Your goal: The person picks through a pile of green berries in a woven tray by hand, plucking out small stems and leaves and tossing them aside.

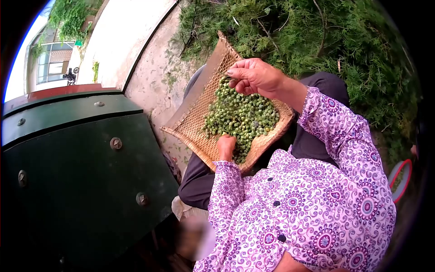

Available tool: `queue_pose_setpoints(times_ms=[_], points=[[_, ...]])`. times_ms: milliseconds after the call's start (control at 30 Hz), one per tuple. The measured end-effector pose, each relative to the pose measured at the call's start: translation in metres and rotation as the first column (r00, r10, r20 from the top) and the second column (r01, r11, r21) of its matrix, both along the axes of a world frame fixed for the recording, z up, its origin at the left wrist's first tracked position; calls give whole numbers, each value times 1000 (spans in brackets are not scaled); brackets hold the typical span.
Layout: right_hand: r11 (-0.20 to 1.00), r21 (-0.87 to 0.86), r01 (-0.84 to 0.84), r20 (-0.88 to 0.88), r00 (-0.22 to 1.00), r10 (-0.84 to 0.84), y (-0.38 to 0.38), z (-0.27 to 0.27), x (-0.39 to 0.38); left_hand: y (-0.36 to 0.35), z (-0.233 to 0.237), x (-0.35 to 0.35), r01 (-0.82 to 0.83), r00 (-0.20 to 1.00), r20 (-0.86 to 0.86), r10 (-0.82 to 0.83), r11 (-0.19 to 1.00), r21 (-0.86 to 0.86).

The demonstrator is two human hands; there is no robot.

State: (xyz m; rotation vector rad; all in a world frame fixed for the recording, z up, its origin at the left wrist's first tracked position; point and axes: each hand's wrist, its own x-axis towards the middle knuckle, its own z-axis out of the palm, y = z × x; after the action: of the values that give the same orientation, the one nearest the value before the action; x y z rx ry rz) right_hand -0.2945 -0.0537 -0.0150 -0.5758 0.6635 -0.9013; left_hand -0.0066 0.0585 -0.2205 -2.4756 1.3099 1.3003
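A woven basket tray (192, 109), shaped like a scoop, rests across my lap. Small round green cones or berries (244, 115) lie heaped in it. Over the heap's far side, my right hand (257, 78) is raised with thumb and forefinger pinched together. A small dark bit shows at the fingertips, too small to name. My left hand (226, 146) reaches down at the near left edge of the heap, its fingers curled and turned away from view. Whatever it grips among the green pieces is hidden.
Cut evergreen branches (290, 31) are piled beyond and to the right of the tray. A dark green metal door (81, 181) with round studs stands close on the left. Concrete ground (156, 68) lies between. A red-rimmed object (401, 181) is at far right.
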Motion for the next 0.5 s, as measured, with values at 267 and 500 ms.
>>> queue_pose_setpoints(times_ms=[267, 500], points=[[998, -56, -33, 15, 999, 34, 4, -12, 1, 7, 74, 10, -462, 697, -550, 460, 875, 146], [909, -215, -358, -366, 892, 264, 30, -44, 22, -2, 109, -16, -581, 388, -776, 498, 785, 213]])
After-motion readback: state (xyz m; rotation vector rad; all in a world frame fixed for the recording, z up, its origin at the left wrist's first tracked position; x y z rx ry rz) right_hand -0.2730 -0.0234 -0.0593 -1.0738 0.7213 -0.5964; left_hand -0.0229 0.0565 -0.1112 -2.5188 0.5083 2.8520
